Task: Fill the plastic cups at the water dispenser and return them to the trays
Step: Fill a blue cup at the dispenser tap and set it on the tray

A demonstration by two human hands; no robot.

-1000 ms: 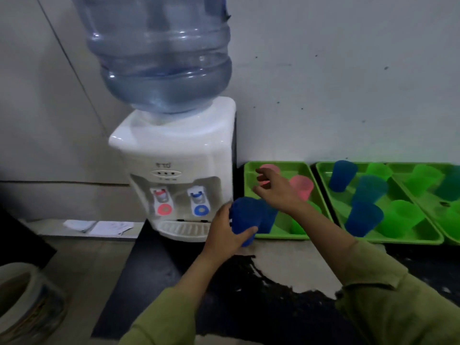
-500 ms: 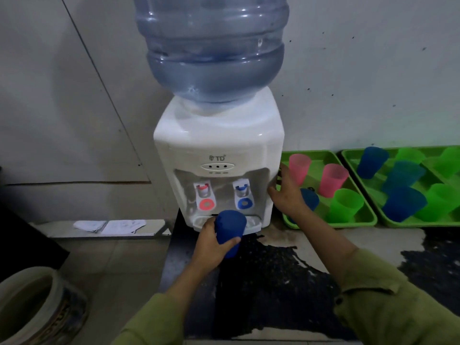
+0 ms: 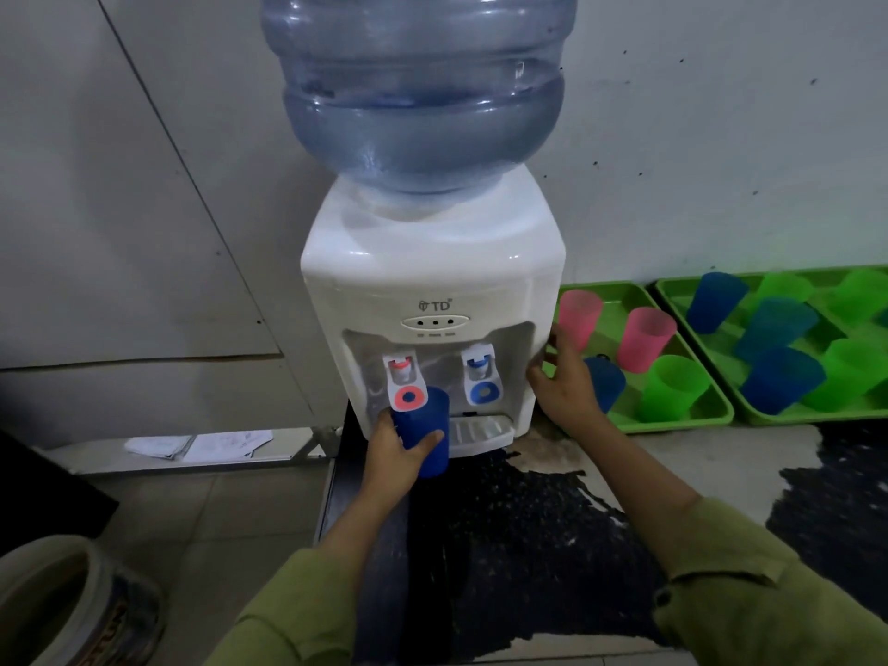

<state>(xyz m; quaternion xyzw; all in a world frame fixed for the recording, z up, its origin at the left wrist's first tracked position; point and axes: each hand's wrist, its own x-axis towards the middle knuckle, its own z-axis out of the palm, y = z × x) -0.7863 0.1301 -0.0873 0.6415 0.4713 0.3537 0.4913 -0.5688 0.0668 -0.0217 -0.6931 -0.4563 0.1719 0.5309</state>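
Cup [image 3: 425, 437], blue plastic, sits upright in L hand [image 3: 391, 442], thumb and fingers wrapped round its wall. Its rim is right at the red tap lever [image 3: 408, 397] of the white TD water dispenser [image 3: 432, 276]; can't tell if they touch. R hand [image 3: 564, 384] holds nothing, fingers loosely spread vs. the dispenser's right side. Just beside it is the near green tray [image 3: 672, 423] w/ 2 pink cups [image 3: 646, 336], a green cup [image 3: 672, 386] and a 2nd blue cup [image 3: 608, 382] partly behind R hand. Next tray [image 3: 817, 416] to the right holds blue & green cups. Big water bottle [image 3: 418, 88] sits on top of the dispenser.
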